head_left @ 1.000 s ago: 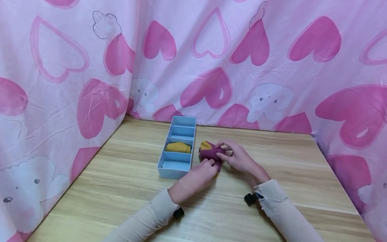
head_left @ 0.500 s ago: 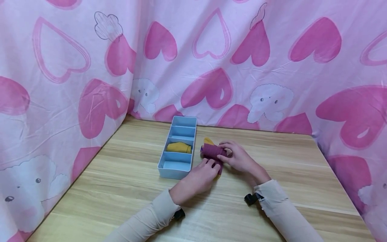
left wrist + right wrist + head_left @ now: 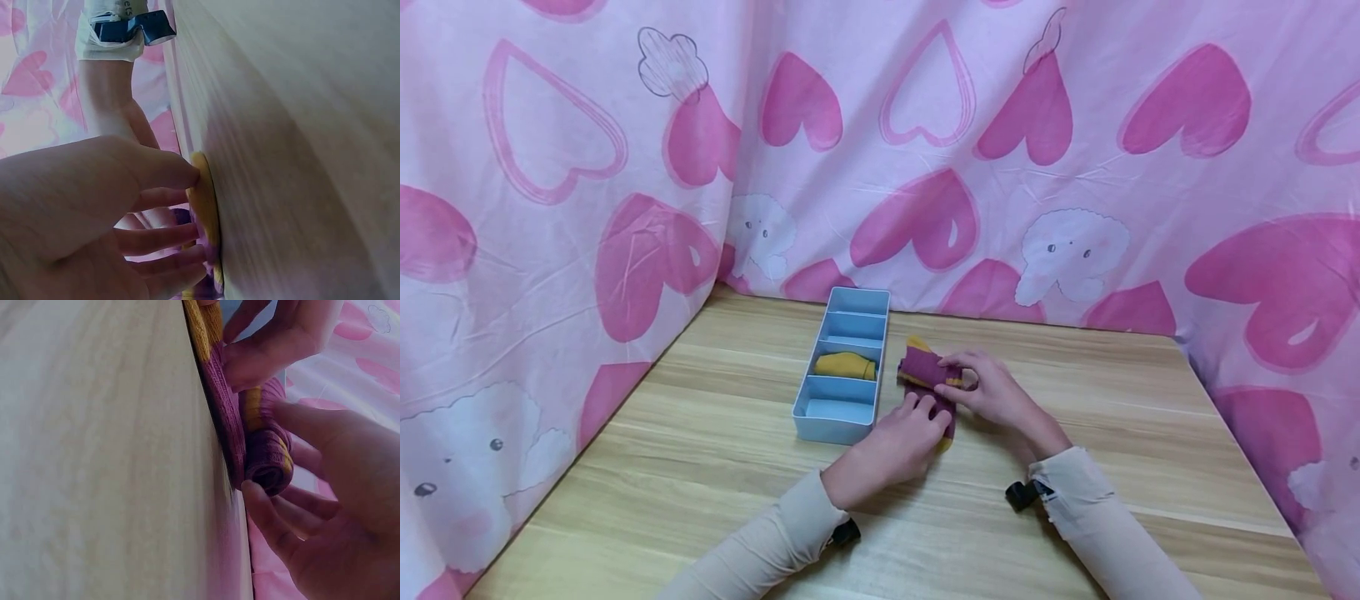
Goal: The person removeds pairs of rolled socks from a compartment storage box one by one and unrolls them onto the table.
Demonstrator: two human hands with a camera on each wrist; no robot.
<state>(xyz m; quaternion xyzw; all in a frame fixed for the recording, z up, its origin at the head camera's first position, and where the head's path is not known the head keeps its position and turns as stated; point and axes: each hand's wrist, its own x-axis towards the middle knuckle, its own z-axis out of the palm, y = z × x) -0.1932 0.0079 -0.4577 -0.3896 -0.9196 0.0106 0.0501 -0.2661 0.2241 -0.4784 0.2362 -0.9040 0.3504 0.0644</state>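
Observation:
A maroon knitted sock (image 3: 921, 367) with yellow patches lies on the table right of the box, partly rolled up. My right hand (image 3: 1000, 392) holds the roll's right end between thumb and fingers; the right wrist view shows the coiled end (image 3: 269, 475) inside that grasp. With bent fingertips my left hand (image 3: 902, 437) presses on the flat, unrolled part. In the left wrist view its thumb touches the yellow end (image 3: 203, 194) and the fingers rest across the maroon knit. Whether a second sock lies inside the roll cannot be seen.
A blue four-part box (image 3: 835, 429) stands just left of the hands. A folded mustard-yellow sock-like bundle (image 3: 842, 365) lies in its second compartment from the front. Pink heart-patterned curtains (image 3: 917, 217) border the wooden table (image 3: 700, 492) at the back and sides.
The roll has turned under my right hand, and a yellow stripe has come into sight on it. My left hand has shifted slightly right and down along the flat part.

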